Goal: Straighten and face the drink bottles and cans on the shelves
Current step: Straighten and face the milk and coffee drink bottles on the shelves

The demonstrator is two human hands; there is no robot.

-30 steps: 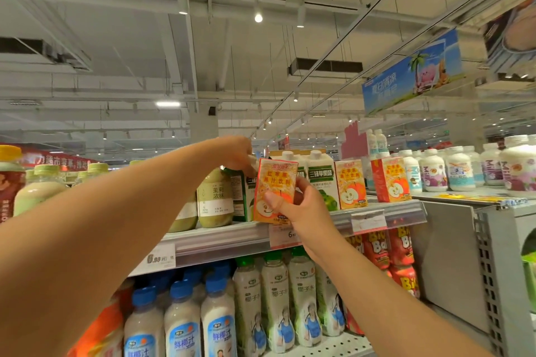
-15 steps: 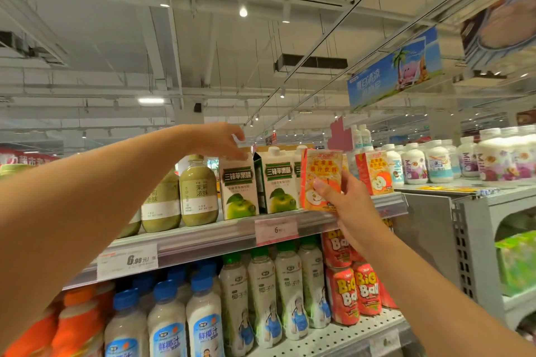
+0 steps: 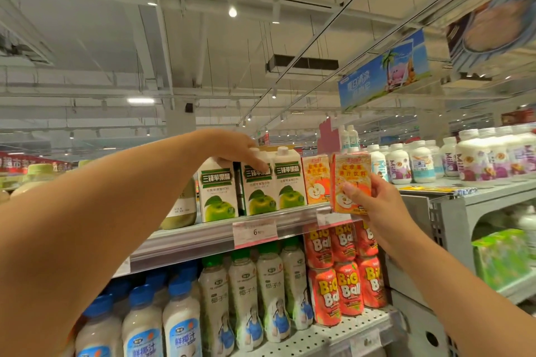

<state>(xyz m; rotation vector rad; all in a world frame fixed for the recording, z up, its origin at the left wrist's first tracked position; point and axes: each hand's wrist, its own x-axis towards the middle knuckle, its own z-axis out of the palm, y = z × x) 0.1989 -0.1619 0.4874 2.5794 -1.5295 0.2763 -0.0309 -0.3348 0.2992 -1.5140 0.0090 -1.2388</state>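
Pinching a small orange apple-juice carton (image 3: 351,182) at the top shelf's (image 3: 203,236) front edge, the right hand (image 3: 374,200) grips it; the left hand (image 3: 235,151) rests curled fingers atop white gable-top "三锋苹果醋" cartons (image 3: 258,185).

Location: retail supermarket, beverage aisle.

Tiered metal shelving (image 3: 203,236) carries drink products in rows: green-apple cartons (image 3: 259,182), orange juice cartons (image 3: 315,180), coconut drink bottles (image 3: 269,290), red cans (image 3: 348,287) and white milk bottles (image 3: 420,162). A price tag (image 3: 254,231) is clipped to the shelf edge rail. A blue promotional banner (image 3: 383,71) hangs from the exposed industrial ceiling, which carries track spotlights (image 3: 232,11) and a ventilation unit (image 3: 301,62). Further stocked shelving (image 3: 493,191) stands to the right.
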